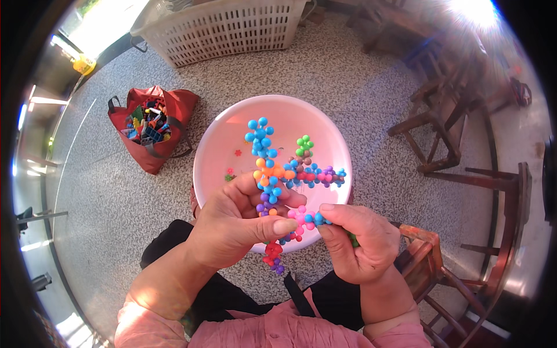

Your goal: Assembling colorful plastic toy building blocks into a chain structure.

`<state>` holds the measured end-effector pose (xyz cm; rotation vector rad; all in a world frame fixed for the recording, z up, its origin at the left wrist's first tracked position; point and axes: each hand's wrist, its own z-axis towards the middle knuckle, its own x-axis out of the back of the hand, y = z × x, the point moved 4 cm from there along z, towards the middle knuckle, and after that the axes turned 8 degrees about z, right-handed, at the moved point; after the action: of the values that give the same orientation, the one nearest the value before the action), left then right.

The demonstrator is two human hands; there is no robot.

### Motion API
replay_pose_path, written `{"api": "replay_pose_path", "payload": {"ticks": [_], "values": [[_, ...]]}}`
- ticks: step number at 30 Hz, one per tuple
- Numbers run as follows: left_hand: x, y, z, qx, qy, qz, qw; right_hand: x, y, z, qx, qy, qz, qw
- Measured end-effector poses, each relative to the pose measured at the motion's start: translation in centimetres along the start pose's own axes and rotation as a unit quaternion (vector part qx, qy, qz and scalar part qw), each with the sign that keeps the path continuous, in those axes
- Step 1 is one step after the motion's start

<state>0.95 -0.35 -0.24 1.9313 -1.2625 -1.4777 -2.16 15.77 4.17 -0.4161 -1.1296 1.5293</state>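
Observation:
Over a pink basin (217, 130) I hold up a branching model of joined plastic ball-cluster pieces (259, 138) in blue, orange, purple, red, brown and green. My left hand (232, 217) is closed around its middle, with the thumb near a pink cluster (300, 217). My right hand (362, 238) pinches a blue cluster (316, 218) that touches the pink one. A bit of green (354, 239) shows under the right fingers, mostly hidden. Whether the blue and pink pieces are locked together I cannot tell. One arm of the model, ending in purple, hangs below my left hand.
A red bag (184, 107) full of small colourful toys stands on the speckled floor at the left. Behind the basin is a large white slatted basket (226, 37). Wooden stools (426, 139) and a wooden chair (418, 255) stand on the right, the chair close to my right arm.

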Motion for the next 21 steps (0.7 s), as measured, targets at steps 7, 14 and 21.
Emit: {"api": "replay_pose_path", "payload": {"ticks": [7, 14, 21], "values": [[0.56, -0.3, -0.03, 0.014, -0.005, -0.023, 1.0, -0.12, -0.04, 0.03, -0.029, -0.016, 0.02, 0.999], [0.51, -0.31, -0.02, 0.014, -0.015, -0.051, 0.999, -0.35, 0.25, -0.26, -0.014, -0.016, 0.044, 0.999], [0.24, -0.18, -0.27, -0.025, -0.015, -0.015, 0.999, -0.45, -0.16, -0.48, -0.036, 0.001, 0.033, 0.999]]}}
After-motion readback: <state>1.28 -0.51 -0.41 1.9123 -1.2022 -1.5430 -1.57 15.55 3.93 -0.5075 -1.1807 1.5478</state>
